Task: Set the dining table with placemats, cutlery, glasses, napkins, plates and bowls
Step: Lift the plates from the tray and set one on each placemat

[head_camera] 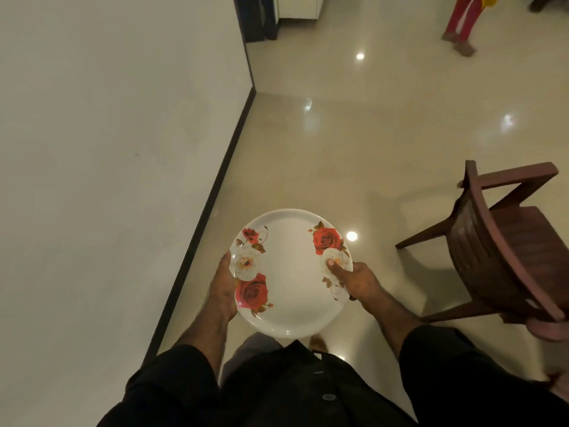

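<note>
Black buttoned shirt front (295,392) nearest. Above it, round white plate with red rose print (292,282), level, carried over glossy beige floor (385,155); no table visible. Left hand (223,291) cups left rim underneath; right hand (354,280) pinches right rim, thumb on top. Plate likely stiff, light, slick, breakable: keep opposite-rim hold. Brown wooden chair (498,251) right.

Chair (505,257) cut off at right edge, left fingers under plate (291,274) hidden

A home, in a tiled hallway or dining area

Glossy cream floor tiles (385,143) are reflecting ceiling lights, a plain wall (117,134) is running alongside, and a wooden chair (505,251) is standing nearby.
</note>
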